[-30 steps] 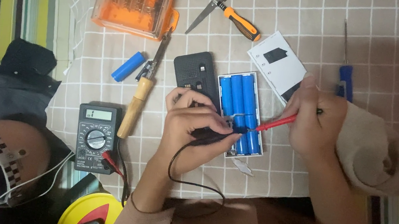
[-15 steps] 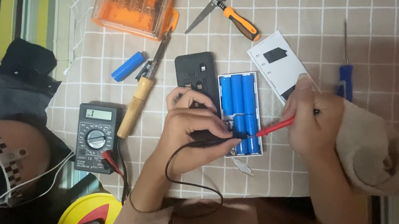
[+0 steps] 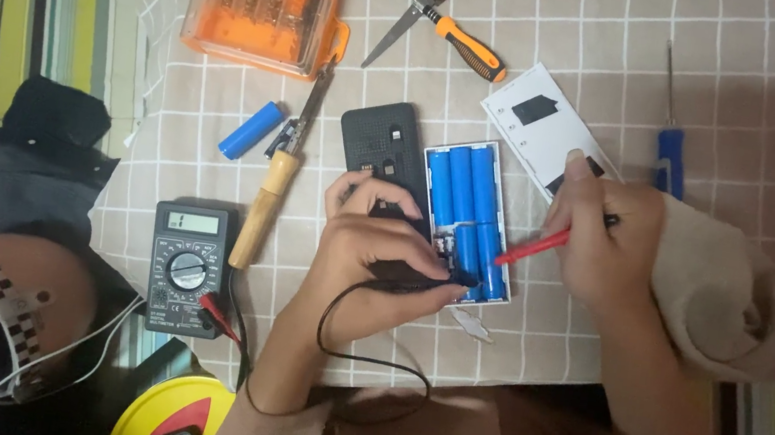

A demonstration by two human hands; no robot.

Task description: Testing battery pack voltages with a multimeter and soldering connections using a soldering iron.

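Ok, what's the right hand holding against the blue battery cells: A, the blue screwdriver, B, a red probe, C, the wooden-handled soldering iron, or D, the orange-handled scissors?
B: the right hand pinches a red probe whose tip reaches the blue battery cells, while the soldering iron, scissors and blue screwdriver lie untouched on the cloth.

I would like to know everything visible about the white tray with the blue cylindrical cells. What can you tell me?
The white rectangular tray of blue cylindrical cells lies flat on the checked beige tablecloth, beside a black rectangular cover. It looks like plastic, open on top, with cells in two rows. The red probe in the right hand points at a lower cell; the left hand holds a black probe at its lower edge.
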